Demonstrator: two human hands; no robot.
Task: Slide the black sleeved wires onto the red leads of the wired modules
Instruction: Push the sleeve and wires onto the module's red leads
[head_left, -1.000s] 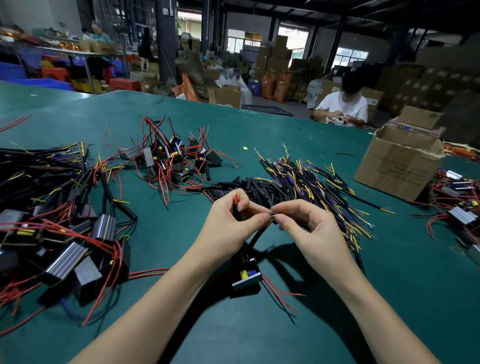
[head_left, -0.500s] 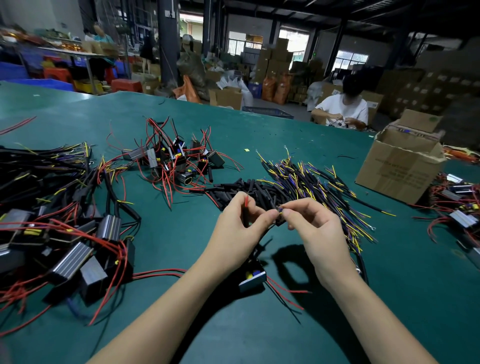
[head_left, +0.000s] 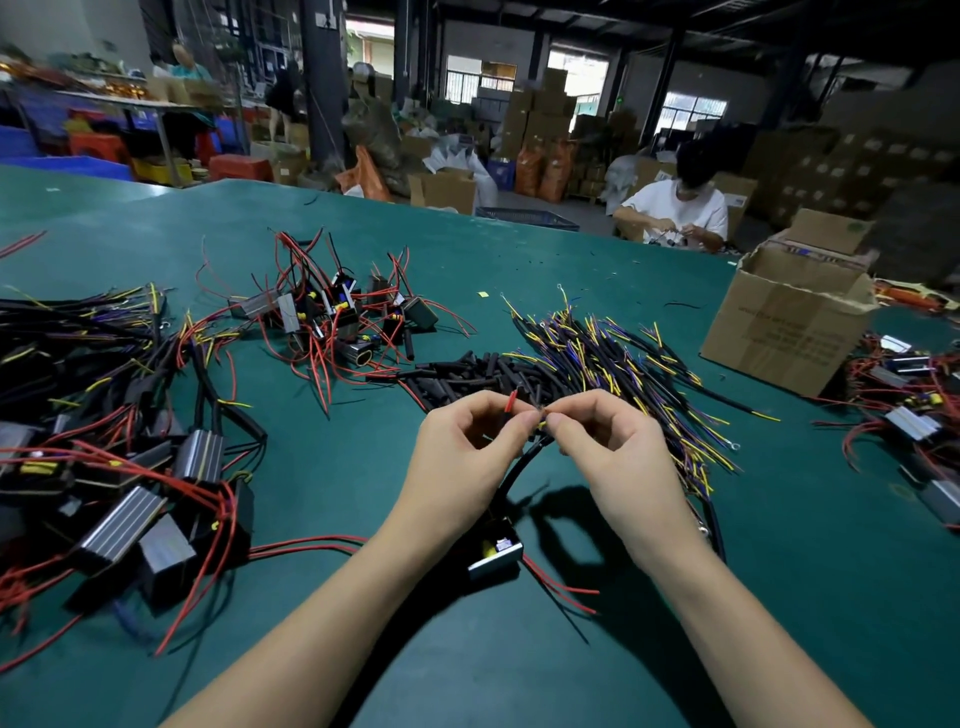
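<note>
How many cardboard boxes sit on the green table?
1: an open cardboard box at the table's far right edge. Other boxes stand off the table, in the background.

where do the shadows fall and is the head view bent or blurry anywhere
Head view: the left hand and right hand cast a dark shadow on the green table below and right of them; wide-angle bending curves the table's far edge; the far left background is smeared; the hands and the cardboard box look sharp.
</note>
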